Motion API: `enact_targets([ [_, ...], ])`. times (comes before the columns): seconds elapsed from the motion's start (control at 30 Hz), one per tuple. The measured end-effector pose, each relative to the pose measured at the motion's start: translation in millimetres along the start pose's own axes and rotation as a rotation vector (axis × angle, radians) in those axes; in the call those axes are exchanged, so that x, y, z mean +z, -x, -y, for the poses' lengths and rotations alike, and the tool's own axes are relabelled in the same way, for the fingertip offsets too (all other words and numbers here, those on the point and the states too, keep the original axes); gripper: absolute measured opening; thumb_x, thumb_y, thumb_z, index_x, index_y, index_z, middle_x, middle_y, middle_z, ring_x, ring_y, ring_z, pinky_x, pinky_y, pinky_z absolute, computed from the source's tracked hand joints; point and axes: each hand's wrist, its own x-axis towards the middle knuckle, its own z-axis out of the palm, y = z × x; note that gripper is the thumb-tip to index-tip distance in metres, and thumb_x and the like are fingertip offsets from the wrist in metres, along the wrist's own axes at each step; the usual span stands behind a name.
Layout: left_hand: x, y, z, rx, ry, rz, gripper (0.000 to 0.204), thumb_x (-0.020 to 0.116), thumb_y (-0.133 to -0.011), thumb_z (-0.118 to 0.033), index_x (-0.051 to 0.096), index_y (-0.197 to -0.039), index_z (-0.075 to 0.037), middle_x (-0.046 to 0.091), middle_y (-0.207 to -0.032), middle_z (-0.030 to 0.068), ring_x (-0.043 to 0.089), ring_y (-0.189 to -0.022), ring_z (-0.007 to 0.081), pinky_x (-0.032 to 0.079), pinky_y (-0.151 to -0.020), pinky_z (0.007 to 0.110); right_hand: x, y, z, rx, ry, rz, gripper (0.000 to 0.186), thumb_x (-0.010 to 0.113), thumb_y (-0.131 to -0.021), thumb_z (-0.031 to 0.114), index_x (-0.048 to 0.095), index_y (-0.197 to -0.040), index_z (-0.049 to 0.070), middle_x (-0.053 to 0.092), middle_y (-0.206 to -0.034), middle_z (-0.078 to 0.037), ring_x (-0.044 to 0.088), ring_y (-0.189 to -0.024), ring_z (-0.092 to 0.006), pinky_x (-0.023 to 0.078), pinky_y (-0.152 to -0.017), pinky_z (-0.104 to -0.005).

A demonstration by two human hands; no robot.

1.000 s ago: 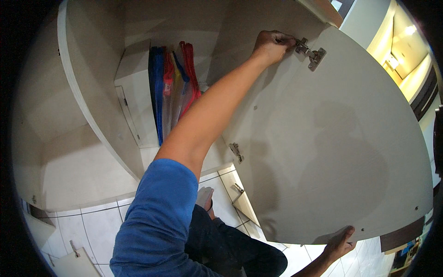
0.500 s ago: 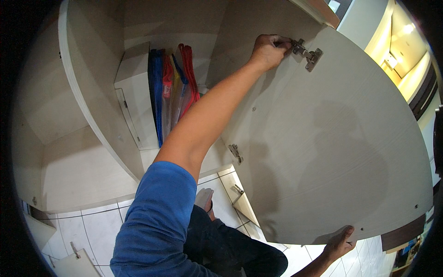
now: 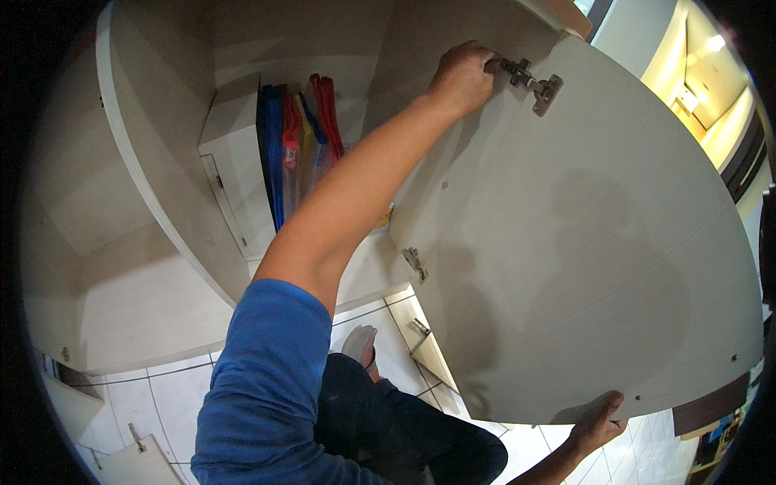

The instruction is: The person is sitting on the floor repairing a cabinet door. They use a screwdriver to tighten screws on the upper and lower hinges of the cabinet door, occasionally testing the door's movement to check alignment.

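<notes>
A large pale cabinet door (image 3: 582, 242) stands swung open on the right. Reaching across the cabinet, my left hand (image 3: 463, 78) is closed, its fingers at the inner end of the upper metal hinge (image 3: 517, 74). The fingertips are partly hidden behind the hand. Low on the right, my right hand (image 3: 600, 424) grips the door's bottom edge, thumb on the inner face and fingers underneath. A second metal hinge (image 3: 415, 264) joins the door lower down.
Inside the cabinet, blue and red zip folders (image 3: 295, 145) stand beside a pale box (image 3: 230, 153). A vertical partition (image 3: 153, 153) divides the left part. Below lie white floor tiles (image 3: 182, 408) and a loose pale panel with a hinge (image 3: 141, 461). My knee (image 3: 420, 428) is beneath the door.
My left hand has shifted slightly up and left at the upper hinge, and its fingers have turned. My right hand keeps its hold on the door, and the view has shifted slightly.
</notes>
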Motion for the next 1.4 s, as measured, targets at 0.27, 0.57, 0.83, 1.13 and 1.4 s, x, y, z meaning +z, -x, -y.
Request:
enact_targets([
  [0.27,-2.0,-3.4,1.0,0.078,-0.124,0.082,0.020,0.060,-0.085,-0.013,0.069,-0.100,-0.004,0.064,-0.108,0.0182,0.062,-0.102,0.0375,0.050,-0.090,0.044,-1.5,1.9,6.5,0.020,0.005,0.051,0.096,0.076,-0.078,0.059,0.038,-0.124,-0.015,0.056,-0.091,-0.016,0.059,-0.083,-0.0229,0.051,-0.074,-0.0363],
  [0.57,-11.4,-2.7,-13.0,0.001,-0.097,0.142,0.021,0.058,-0.084,-0.007,0.070,-0.101,-0.006,0.064,-0.111,0.0181,0.063,-0.103,0.0373,0.051,-0.092,0.043,-14.6,-11.5,-14.3,0.020,0.055,0.117,0.086,0.075,-0.079,0.060,0.049,-0.115,-0.013,0.058,-0.093,-0.017,0.062,-0.086,-0.0258,0.052,-0.075,-0.0411],
  [0.83,14.5,-2.9,3.7,-0.043,0.047,-0.092,0.022,0.063,-0.080,-0.011,0.073,-0.098,-0.004,0.069,-0.097,0.0204,0.066,-0.094,0.0378,0.052,-0.083,0.042,-8.6,-10.6,-22.5,-0.011,-0.015,0.041,0.085,0.076,-0.077,0.062,0.051,-0.115,-0.010,0.058,-0.094,-0.016,0.062,-0.087,-0.0254,0.051,-0.074,-0.0417],
  [1.13,15.4,-0.9,-12.5,-0.139,0.219,-0.130,0.022,0.064,-0.078,-0.009,0.075,-0.097,-0.005,0.071,-0.096,0.0189,0.069,-0.090,0.0336,0.054,-0.082,0.038,-9.3,-11.7,-29.0,0.005,-0.027,0.002,0.076,0.077,-0.080,0.054,0.051,-0.114,-0.009,0.057,-0.096,-0.017,0.057,-0.094,-0.0287,0.045,-0.081,-0.0468],
  [1.4,17.1,-1.2,-12.4,-0.134,0.183,-0.145,0.019,0.067,-0.083,-0.015,0.076,-0.098,-0.006,0.073,-0.096,0.0160,0.071,-0.088,0.0287,0.053,-0.081,0.036,-12.1,-10.0,-24.3,0.043,-0.041,0.069,0.088,0.078,-0.079,0.054,0.044,-0.125,-0.012,0.056,-0.110,-0.024,0.054,-0.108,-0.0357,0.042,-0.093,-0.0534],
])
